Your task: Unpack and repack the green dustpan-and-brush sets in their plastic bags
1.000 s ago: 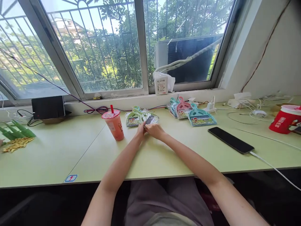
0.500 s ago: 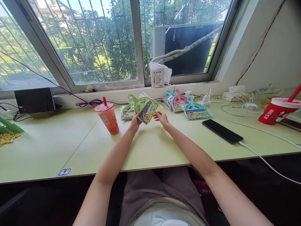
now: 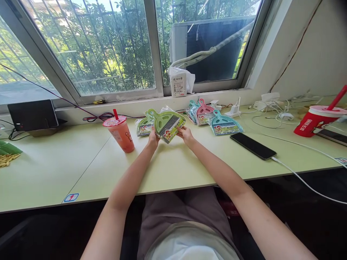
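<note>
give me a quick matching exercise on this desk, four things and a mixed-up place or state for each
Things:
1. front green dustpan
2. nearer phone
3. printed box
4. pink drink cup

Places or states:
A. on the windowsill
B. joined to a white cable
C. on the table, left of the hands
D. between left hand and right hand

Pairs: 1-D, 2-B, 3-A, 4-C

Looks like an office or home workspace, can't tell which: long tabletop [image 3: 168, 169] w/ charging phone [image 3: 253, 146], tablet [image 3: 31, 115], tangled cables [image 3: 273, 112] far right, under barred windows [image 3: 108, 50].
</note>
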Demonstrator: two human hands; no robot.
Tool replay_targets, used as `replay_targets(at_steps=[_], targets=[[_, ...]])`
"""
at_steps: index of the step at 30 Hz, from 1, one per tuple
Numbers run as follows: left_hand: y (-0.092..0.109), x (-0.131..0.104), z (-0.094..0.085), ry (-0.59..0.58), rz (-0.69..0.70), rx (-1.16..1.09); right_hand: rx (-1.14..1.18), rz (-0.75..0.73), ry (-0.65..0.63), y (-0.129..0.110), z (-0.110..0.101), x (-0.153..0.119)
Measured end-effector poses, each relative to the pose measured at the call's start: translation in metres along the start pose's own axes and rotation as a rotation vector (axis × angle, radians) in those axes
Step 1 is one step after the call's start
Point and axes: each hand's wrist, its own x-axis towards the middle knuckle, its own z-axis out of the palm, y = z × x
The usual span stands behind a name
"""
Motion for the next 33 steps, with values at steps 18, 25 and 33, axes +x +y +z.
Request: replay_targets(at_steps=[18, 25, 33], targets=[[0.037, 0.011, -0.027, 0.034, 0.089, 0.153, -0.025, -0.126, 0.044, -0.022, -0.023, 0.021], [0.027, 0.011, -0.021, -0.119, 0.002, 0.41, 0.026, -0.162, 0.095, -0.029, -0.039, 0.028], [0.041, 0.017, -0.039, 0.12, 0.075, -0.052, 0.072, -0.143, 0.161, -0.027, -0.049, 0.032]])
